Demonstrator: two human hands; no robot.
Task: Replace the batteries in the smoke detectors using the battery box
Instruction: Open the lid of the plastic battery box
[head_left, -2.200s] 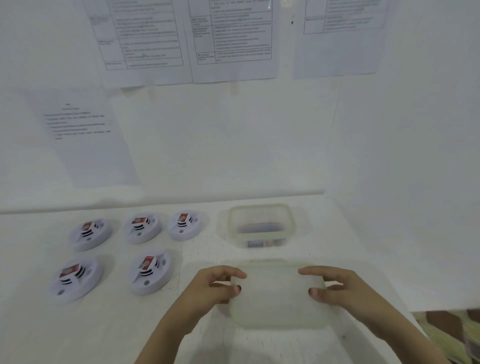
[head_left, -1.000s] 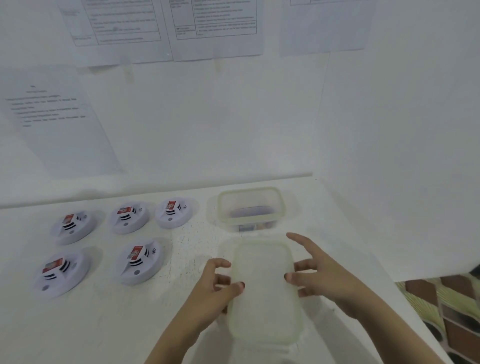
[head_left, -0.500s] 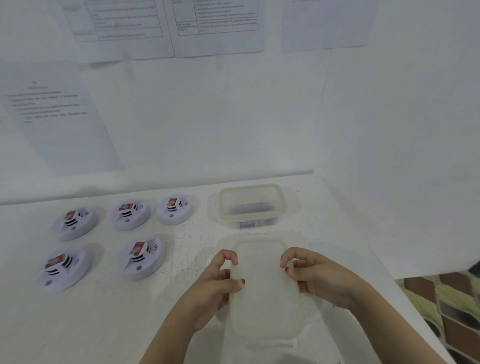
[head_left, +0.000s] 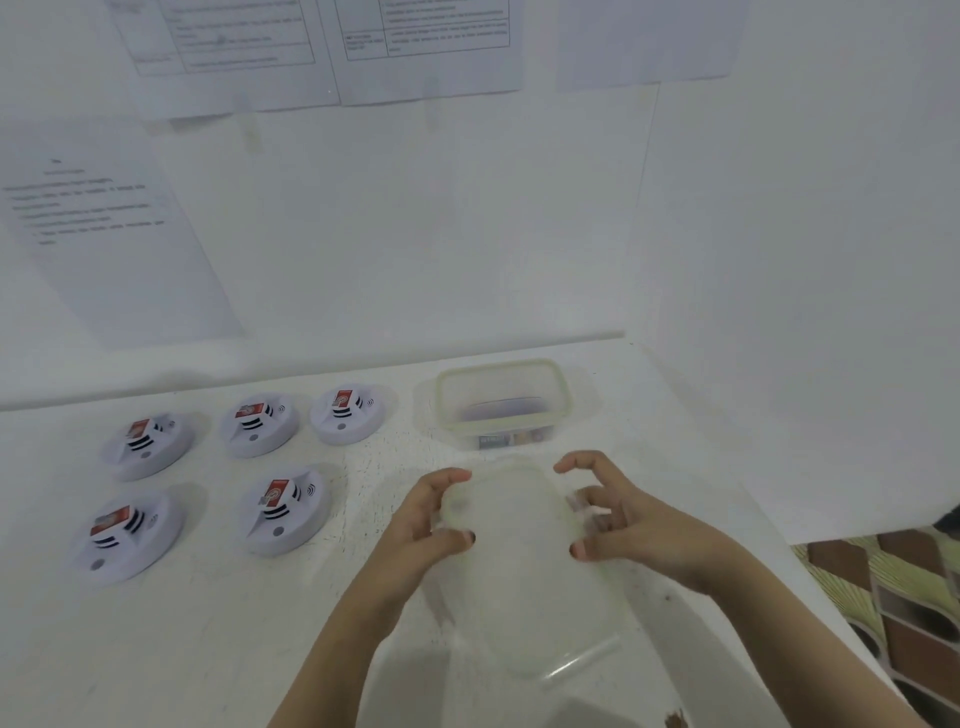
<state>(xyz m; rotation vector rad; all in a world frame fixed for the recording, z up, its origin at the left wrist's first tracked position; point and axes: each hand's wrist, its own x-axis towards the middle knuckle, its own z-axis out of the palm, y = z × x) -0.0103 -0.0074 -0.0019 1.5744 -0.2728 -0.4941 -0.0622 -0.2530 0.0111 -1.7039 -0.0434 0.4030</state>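
A translucent plastic lid (head_left: 524, 566) is held lengthwise between my hands, just above the white table (head_left: 218, 623). My left hand (head_left: 431, 525) pinches its left edge with thumb and fingers. At the right edge, my right hand (head_left: 634, 525) has its thumb on the rim and its fingers spread. Behind the lid stands the open battery box (head_left: 563, 400), with batteries (head_left: 511, 439) lying low inside. Several white round smoke detectors sit in two rows at the left, each showing a red-labelled battery: one (head_left: 283, 512) is nearest my left hand and another (head_left: 345, 413) is nearest the box.
Printed sheets (head_left: 322, 52) hang on the white back wall. A white side panel (head_left: 805, 312) closes off the right. The table's right edge (head_left: 810, 587) runs diagonally, with patterned floor (head_left: 904, 587) beyond it.
The lid was turned from crosswise to lengthwise and brought down in front of the box. My fingers shifted along its edges, and its near end now tilts toward me.
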